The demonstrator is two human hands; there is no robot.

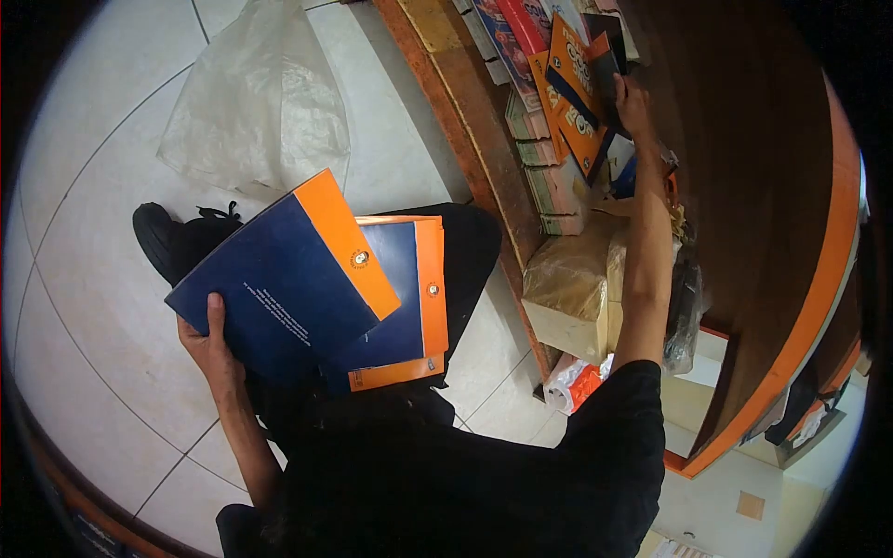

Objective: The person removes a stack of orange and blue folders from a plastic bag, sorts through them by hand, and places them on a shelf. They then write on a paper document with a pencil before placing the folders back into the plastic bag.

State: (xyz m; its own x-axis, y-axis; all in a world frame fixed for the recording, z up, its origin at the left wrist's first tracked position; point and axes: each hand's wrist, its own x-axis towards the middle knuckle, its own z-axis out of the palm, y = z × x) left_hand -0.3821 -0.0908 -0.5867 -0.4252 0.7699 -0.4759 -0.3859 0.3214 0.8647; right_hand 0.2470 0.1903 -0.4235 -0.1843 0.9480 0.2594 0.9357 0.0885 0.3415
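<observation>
Cropped black shirt (446, 479); left grip (214, 352) clasps blue book (274, 279); right grip (634, 107) part-hidden, hold unclear.

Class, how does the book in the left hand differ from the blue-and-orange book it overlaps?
The held book slants diagonally across the picture; the overlapped book sits nearly square to it. The held book shows several white text lines; the overlapped book is partly hidden. Both have dark blue covers, orange bands and small round emblems.
</observation>
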